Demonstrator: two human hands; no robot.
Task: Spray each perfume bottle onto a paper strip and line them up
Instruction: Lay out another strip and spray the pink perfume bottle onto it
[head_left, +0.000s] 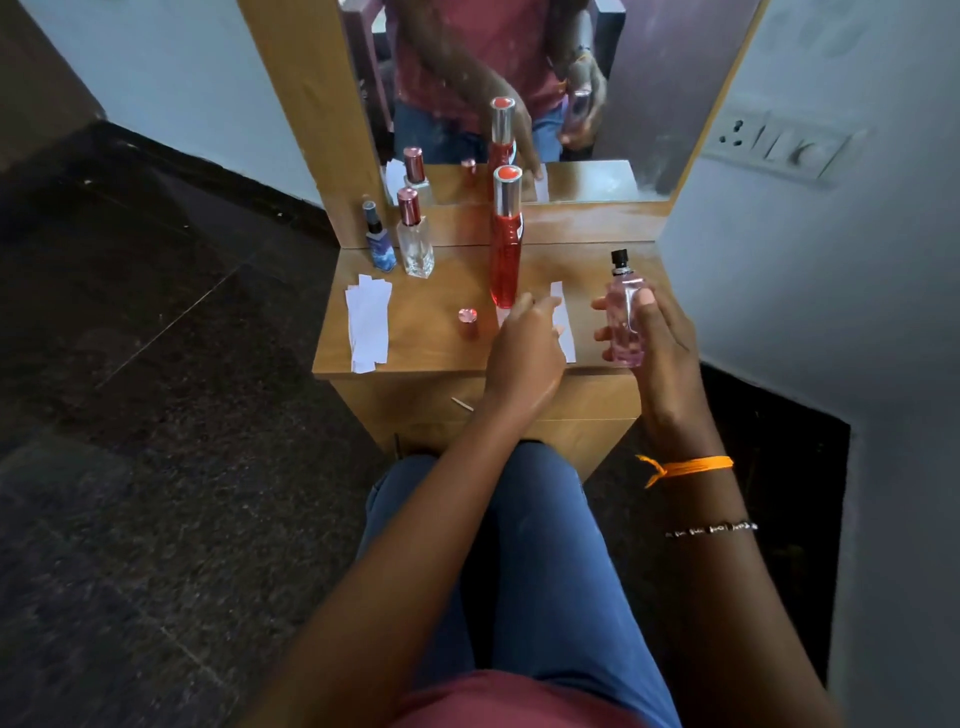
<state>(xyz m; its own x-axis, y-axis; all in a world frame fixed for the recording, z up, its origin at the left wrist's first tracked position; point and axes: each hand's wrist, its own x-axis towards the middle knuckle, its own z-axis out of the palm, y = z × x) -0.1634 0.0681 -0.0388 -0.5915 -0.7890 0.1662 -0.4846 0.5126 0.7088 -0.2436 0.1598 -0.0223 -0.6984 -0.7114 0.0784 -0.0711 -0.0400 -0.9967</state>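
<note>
Pink bottle in right hand, strip under left hand

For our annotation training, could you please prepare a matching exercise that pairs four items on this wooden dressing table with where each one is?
Items:
1. pale pink glass perfume bottle with black sprayer
2. tall red perfume bottle with silver cap
3. stack of white paper strips
4. small loose rose-pink cap

Places:
A. lying at the table's left edge
B. gripped in the right hand
C. alone on the tabletop, left of the left hand
D. standing upright mid-table, before the mirror

Pairs: 1-B, 2-D, 3-A, 4-C
</note>
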